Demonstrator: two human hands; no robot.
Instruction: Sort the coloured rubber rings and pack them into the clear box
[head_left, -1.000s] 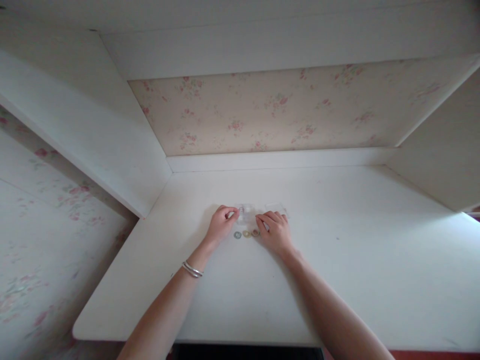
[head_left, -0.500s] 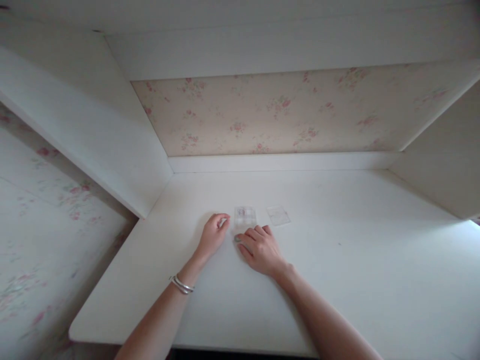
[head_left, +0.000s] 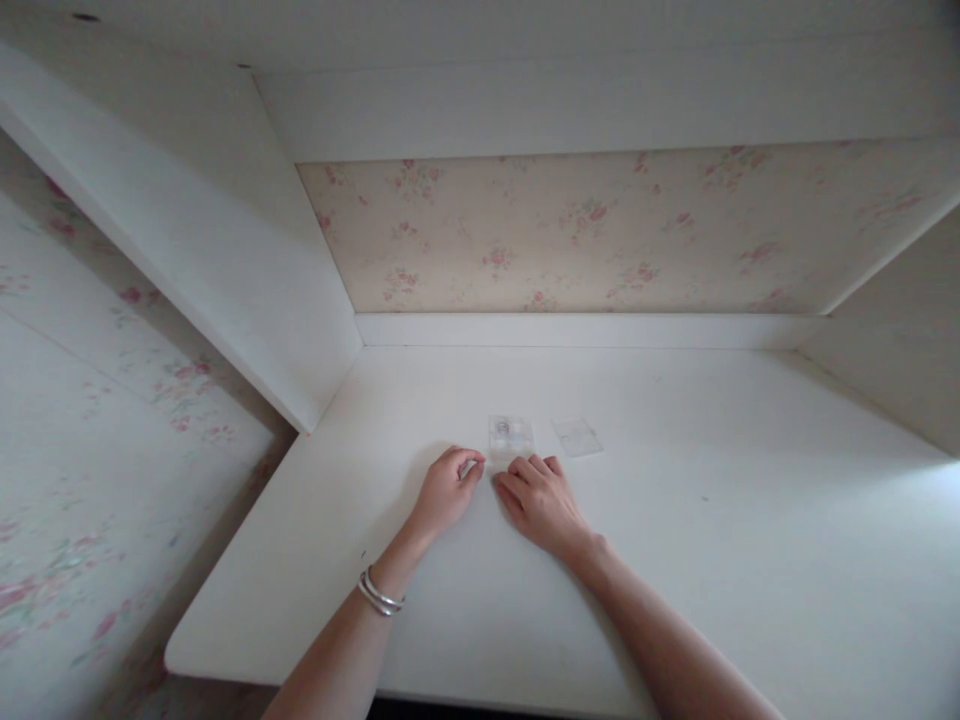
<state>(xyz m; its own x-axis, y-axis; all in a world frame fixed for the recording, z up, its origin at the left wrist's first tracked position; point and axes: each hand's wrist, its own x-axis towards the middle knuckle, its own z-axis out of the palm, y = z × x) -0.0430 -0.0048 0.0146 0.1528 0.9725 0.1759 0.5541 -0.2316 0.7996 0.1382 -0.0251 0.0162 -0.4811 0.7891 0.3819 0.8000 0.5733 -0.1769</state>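
A small clear plastic box (head_left: 511,436) lies on the white desk just beyond my hands. A round mark or small round thing shows at its upper left. To its right lies a flat clear piece (head_left: 577,437) like a lid. My left hand (head_left: 448,488) rests at the box's near left, thumb and forefinger pinched together; anything between them is too small to make out. My right hand (head_left: 544,508) lies palm down at the box's near edge, fingers curled and drawn together. Its fingertips point toward my left hand, and what they hold, if anything, is hidden.
The white desk (head_left: 675,580) has a rounded front left corner. A white side panel (head_left: 225,230) rises at the left, another panel (head_left: 892,330) at the right. A low ledge (head_left: 585,330) runs along the back under floral wallpaper (head_left: 570,235). A dark speck (head_left: 705,498) lies right of my hands.
The view has swung a little left. My right fingers have curled in, and the small greenish round thing at their tips no longer shows. My left hand has drawn slightly nearer to me, still pinched.
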